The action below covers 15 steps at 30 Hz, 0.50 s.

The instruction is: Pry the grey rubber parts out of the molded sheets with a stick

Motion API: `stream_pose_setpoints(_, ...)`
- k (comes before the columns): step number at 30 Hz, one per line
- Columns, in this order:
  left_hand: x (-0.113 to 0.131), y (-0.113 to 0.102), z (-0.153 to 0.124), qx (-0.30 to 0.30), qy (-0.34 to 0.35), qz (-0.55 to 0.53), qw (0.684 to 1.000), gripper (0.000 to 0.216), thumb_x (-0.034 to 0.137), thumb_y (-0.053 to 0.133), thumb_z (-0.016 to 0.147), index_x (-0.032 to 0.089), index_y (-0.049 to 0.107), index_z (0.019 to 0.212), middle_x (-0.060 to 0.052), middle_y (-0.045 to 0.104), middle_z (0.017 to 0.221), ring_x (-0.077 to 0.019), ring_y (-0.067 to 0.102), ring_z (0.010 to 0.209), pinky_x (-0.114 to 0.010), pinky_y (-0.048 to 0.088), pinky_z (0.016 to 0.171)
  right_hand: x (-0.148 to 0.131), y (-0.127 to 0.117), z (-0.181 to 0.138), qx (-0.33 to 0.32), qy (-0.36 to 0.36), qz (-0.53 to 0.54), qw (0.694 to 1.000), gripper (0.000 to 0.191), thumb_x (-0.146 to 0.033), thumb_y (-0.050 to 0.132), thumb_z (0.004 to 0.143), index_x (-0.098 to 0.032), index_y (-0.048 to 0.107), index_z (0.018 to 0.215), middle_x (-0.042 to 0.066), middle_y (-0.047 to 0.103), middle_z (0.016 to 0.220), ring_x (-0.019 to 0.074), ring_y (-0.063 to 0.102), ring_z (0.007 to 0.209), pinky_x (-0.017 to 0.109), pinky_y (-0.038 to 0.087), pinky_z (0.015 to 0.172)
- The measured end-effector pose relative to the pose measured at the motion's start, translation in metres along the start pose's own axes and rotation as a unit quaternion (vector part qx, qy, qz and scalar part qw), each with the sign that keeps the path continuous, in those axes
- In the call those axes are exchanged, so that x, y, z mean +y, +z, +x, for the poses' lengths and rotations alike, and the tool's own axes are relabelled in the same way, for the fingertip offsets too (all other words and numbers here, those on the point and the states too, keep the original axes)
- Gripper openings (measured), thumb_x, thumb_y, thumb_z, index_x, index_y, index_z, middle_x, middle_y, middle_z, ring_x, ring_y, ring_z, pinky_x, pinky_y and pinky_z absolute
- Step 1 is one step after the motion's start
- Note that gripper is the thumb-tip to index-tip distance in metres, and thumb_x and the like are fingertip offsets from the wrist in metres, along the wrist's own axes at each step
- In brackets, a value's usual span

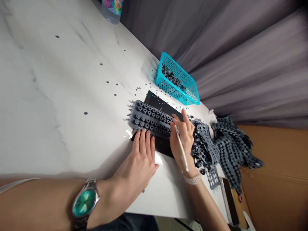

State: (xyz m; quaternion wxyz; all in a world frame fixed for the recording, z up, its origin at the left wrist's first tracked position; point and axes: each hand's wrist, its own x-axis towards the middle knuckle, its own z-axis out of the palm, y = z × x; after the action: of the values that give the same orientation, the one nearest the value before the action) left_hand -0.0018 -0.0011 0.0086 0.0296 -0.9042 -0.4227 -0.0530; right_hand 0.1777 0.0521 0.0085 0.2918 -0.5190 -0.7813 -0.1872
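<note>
A dark grey rubber sheet (154,120) with rows of round ring-shaped parts lies on a black board (166,146). My left hand (141,154) lies with its fingers stretched out, the fingertips touching the near edge of the sheet. A thin white stick-like tool (181,148) is pinched in my right hand (184,138), slanting back over the wrist. Its tip is by the right end of the sheet, partly hidden by the fingers. Pulled-out strips fringe the sheet's left end.
A blue basket (178,77) holding small black parts stands behind the board. Small black discs (107,82) are scattered over the white table (48,128). Perforated rubber sheets (227,141) are heaped at right, near a phone (229,200). A bottle (112,12) stands at the back.
</note>
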Motion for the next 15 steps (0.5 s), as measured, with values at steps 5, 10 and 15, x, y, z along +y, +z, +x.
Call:
stream_pose_setpoints(5, -0.002, -0.002, -0.004, 0.020, -0.023, -0.010, 0.999, 0.065, 0.052, 0.051, 0.088, 0.010, 0.052, 0.137, -0.022, 0.051, 0.139, -0.0460, 0.047, 0.128, -0.064, 0.030, 0.108, -0.007, -0.006, 0.001, -0.081, -0.037, 0.050, 0.995, 0.014, -0.016, 0.051, 0.093, -0.023, 0.058, 0.103, 0.011, 0.067, 0.123, 0.0276, 0.045, 0.136, 0.050, 0.045, 0.097)
stream_pose_setpoints(10, -0.005, -0.007, -0.005, 0.002, -0.034, -0.016, 0.999, 0.063, 0.052, 0.053, 0.087, 0.006, 0.061, 0.129, -0.025, 0.061, 0.129, -0.0506, 0.048, 0.124, -0.067, 0.035, 0.103, -0.035, -0.006, 0.014, -0.147, -0.176, 0.120, 0.966, 0.013, -0.015, 0.052, 0.094, -0.024, 0.058, 0.101, 0.008, 0.071, 0.118, 0.0226, 0.047, 0.134, 0.044, 0.045, 0.099)
stream_pose_setpoints(15, -0.005, -0.007, -0.004, -0.009, -0.038, -0.011, 0.999, 0.062, 0.053, 0.053, 0.086, 0.007, 0.063, 0.127, -0.024, 0.063, 0.126, -0.0503, 0.049, 0.124, -0.066, 0.036, 0.103, -0.039, -0.003, 0.018, -0.150, -0.209, 0.130, 0.958, 0.011, -0.016, 0.051, 0.095, -0.022, 0.060, 0.099, 0.007, 0.071, 0.117, 0.0215, 0.047, 0.135, 0.042, 0.046, 0.098)
